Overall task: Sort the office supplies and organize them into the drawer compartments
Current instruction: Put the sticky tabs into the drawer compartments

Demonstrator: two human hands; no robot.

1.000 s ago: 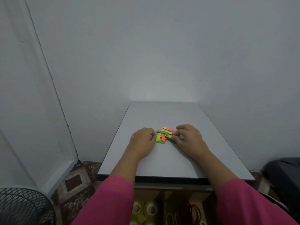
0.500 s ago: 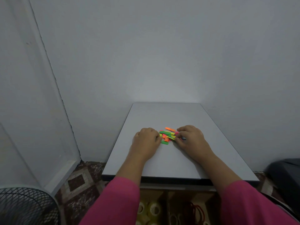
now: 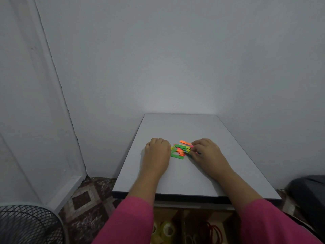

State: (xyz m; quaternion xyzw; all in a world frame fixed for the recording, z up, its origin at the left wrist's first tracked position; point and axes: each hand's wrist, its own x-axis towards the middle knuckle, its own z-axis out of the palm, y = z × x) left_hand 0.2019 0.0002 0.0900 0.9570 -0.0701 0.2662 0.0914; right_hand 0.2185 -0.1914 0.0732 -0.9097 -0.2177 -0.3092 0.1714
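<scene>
A small pile of coloured paper strips (image 3: 181, 149), green, orange, yellow and pink, lies in the middle of the grey table (image 3: 177, 131). My left hand (image 3: 157, 152) rests curled on the table against the pile's left side. My right hand (image 3: 207, 154) presses in from the right, its fingertips pinched on strips at the pile's edge. Below the table's front edge an open wooden drawer (image 3: 182, 215) shows compartments with tape rolls (image 3: 165, 229) and red rubber bands (image 3: 212, 231).
A grey wall stands right behind the table. A black mesh fan (image 3: 26, 224) sits at the lower left on the patterned floor (image 3: 88, 198). A dark object (image 3: 309, 194) is at the lower right beside the table.
Both hands have stayed on either side of the pile, closing in slightly. The view has shifted a little to the left.
</scene>
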